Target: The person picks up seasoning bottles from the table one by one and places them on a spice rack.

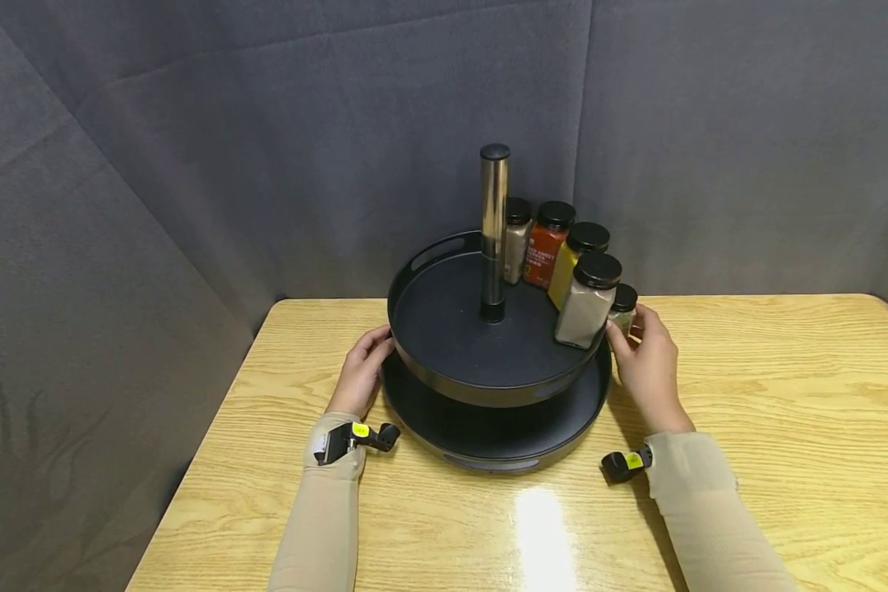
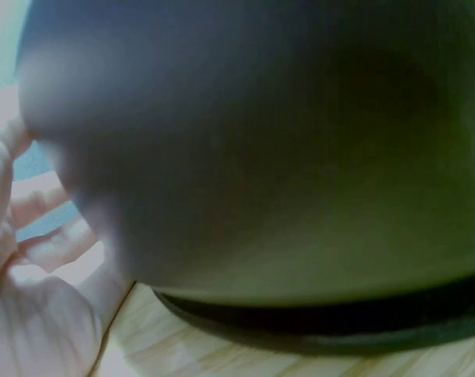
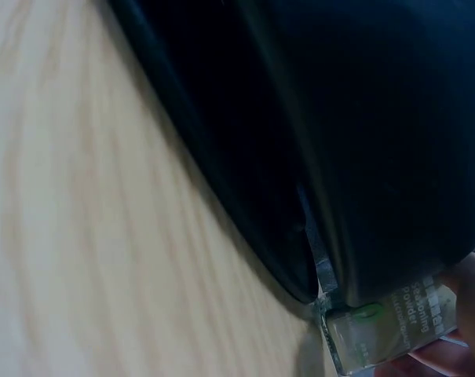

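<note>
A black two-tier round tray has an upper tier (image 1: 459, 353) over a lower tier (image 1: 488, 427), with a metal post (image 1: 494, 222) rising from the middle. My left hand (image 1: 360, 370) touches the left wall of the upper tier, its extended fingers (image 2: 41, 196) against the dark side. At the tray's right edge my right hand (image 1: 647, 362) holds a small glass seasoning jar (image 1: 623, 308) with a black lid. The right wrist view shows this jar (image 3: 394, 326) lying sideways in the picture, pinched between thumb and fingers, partly behind the upper tier's wall.
On the upper tier's right side stand a beige jar (image 1: 586, 308), a yellow jar (image 1: 565, 271), a red jar (image 1: 543, 251) and another beige jar (image 1: 515, 247) behind the post. All rest on a wooden table (image 1: 444, 526), with a grey curtain (image 1: 303, 164) behind.
</note>
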The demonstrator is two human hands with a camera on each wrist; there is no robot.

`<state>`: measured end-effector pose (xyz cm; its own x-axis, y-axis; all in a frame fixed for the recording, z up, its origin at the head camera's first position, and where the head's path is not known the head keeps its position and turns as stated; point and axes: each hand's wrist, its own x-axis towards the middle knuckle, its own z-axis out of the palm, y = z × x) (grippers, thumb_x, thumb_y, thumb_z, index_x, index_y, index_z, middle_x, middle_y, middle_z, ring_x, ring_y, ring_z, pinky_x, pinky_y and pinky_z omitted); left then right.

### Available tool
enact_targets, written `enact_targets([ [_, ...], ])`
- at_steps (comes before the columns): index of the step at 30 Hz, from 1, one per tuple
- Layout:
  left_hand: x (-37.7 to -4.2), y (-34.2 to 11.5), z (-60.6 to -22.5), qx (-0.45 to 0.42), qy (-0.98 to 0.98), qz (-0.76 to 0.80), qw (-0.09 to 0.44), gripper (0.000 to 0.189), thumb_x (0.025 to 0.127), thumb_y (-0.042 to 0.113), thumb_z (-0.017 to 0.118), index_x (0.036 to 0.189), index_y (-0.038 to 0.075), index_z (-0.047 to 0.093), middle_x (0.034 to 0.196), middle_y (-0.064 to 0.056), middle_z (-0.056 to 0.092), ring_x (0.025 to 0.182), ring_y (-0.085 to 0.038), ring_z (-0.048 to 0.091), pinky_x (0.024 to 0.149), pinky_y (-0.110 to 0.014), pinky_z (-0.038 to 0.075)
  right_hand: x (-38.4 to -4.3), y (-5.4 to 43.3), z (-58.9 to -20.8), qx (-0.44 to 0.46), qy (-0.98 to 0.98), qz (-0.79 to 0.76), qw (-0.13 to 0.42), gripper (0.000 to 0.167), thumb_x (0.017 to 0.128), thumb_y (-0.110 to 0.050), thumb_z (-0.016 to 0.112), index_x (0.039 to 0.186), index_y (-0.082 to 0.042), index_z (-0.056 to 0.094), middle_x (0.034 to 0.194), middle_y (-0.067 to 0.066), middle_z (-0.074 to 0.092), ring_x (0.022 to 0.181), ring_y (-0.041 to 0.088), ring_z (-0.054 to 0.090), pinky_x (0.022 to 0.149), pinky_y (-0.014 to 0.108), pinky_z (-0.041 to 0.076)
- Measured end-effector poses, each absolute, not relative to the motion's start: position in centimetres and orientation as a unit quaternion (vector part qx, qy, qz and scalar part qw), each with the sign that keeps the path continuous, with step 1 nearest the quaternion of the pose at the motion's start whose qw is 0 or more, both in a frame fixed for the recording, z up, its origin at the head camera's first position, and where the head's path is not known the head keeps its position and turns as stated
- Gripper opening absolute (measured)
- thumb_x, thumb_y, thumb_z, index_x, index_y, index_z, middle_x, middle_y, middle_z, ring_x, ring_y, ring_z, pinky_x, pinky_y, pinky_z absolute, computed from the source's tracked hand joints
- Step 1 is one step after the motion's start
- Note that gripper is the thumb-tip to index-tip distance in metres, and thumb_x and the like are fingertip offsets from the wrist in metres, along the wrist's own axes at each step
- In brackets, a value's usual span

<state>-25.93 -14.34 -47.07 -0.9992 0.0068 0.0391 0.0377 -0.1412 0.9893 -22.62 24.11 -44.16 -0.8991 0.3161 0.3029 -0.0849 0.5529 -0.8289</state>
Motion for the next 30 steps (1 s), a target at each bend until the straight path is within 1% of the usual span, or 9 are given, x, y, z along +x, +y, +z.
enact_targets([
  [9,-26.08,-14.47,-47.22,-0.018,-0.656,-0.755,0.009,0.036,0.103,0.006,0.053,0.139,-0.003,0.054,0.121,-0.003,0.059,0.105,-0.01,0.059,0.091,-0.022,0.051,-22.72,24.23,-44.24,-0.059,-0.858,0.458,0.224,0.046,0.101,-0.015,0.061,0.137,0.012,0.049,0.124,0.033,0.058,0.115,0.048,0.061,0.097,0.052,0.052],
  [15,-26.04,-14.4,-47.12,-0.017,-0.659,-0.752,0.008,0.037,0.103,0.007,0.053,0.138,-0.003,0.055,0.123,-0.005,0.058,0.106,-0.01,0.058,0.092,-0.021,0.051,-22.71,24.4,-44.32,-0.055,-0.857,0.453,0.238,0.044,0.1,-0.016,0.063,0.132,0.012,0.053,0.121,0.033,0.06,0.11,0.047,0.064,0.094,0.052,0.054],
  [23,-26.06,-14.34,-47.03,-0.022,-0.662,-0.749,0.006,0.038,0.103,0.007,0.053,0.139,-0.004,0.053,0.13,-0.008,0.057,0.109,-0.01,0.058,0.095,-0.022,0.05,-22.68,24.48,-44.37,-0.053,-0.858,0.442,0.258,0.041,0.098,-0.014,0.065,0.127,0.013,0.057,0.116,0.032,0.062,0.105,0.046,0.066,0.089,0.05,0.056],
  [30,-26.03,-14.4,-47.15,-0.022,-0.659,-0.752,0.009,0.038,0.103,0.006,0.052,0.139,-0.005,0.053,0.125,-0.005,0.058,0.107,-0.01,0.058,0.094,-0.022,0.05,-22.72,24.56,-44.55,-0.057,-0.855,0.434,0.278,0.04,0.096,-0.014,0.067,0.125,0.012,0.059,0.113,0.03,0.064,0.105,0.044,0.067,0.088,0.049,0.056],
])
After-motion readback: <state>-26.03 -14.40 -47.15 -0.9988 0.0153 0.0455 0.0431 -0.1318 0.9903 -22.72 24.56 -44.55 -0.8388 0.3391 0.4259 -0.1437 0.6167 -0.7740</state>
